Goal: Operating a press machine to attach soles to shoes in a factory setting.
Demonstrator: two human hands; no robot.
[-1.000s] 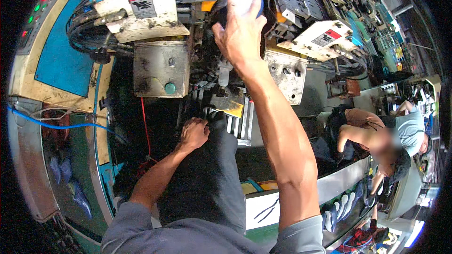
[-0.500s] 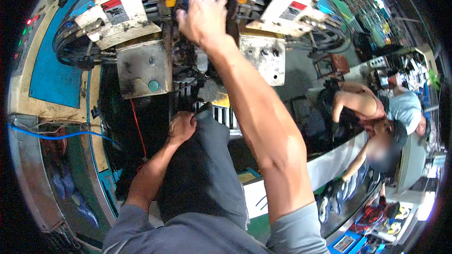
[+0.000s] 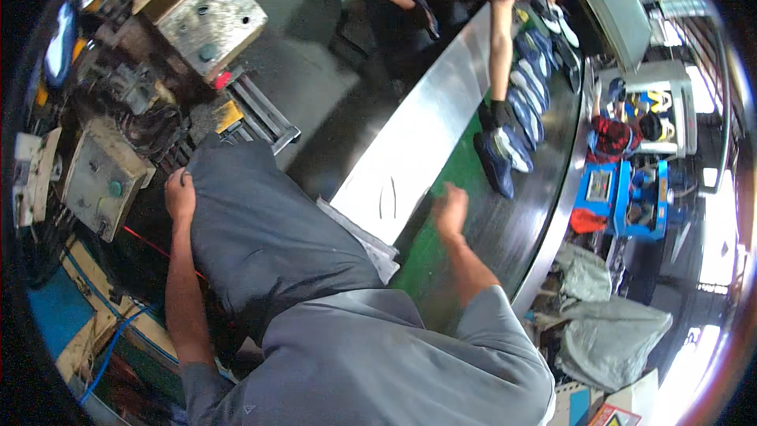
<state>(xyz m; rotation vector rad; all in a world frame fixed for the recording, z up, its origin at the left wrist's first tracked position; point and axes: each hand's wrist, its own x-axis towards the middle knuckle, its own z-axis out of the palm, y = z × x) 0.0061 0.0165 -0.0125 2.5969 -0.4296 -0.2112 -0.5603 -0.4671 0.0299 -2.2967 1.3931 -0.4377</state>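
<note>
My left hand (image 3: 180, 193) rests at the knee of my dark trousers (image 3: 244, 225), its fingers curled, and no object shows in it. Over the green belt (image 3: 435, 262) on my right, my right hand (image 3: 451, 211) is smeared by motion. Its fingers seem bent, but how far I cannot tell. The closest things to it are a dark navy shoe (image 3: 494, 164) and a navy-and-white shoe (image 3: 514, 150) beside it, both apart from the hand. A blue-and-white shoe (image 3: 61, 46) sits in the machine at the far left, away from both hands.
A row of shoes (image 3: 527, 87) runs along the belt. A co-worker's dark-gloved hand (image 3: 501, 114) reaches down to them. A shiny metal ledge (image 3: 426, 122) edges the belt. Grimy machine blocks (image 3: 206, 22) stand left. Blue crates (image 3: 623, 197) and a grey plastic cover (image 3: 615, 339) lie right.
My view has swung to the right. My right hand has left the blue-and-white shoe in the machine and come over the belt. My left hand stays at my knee.
</note>
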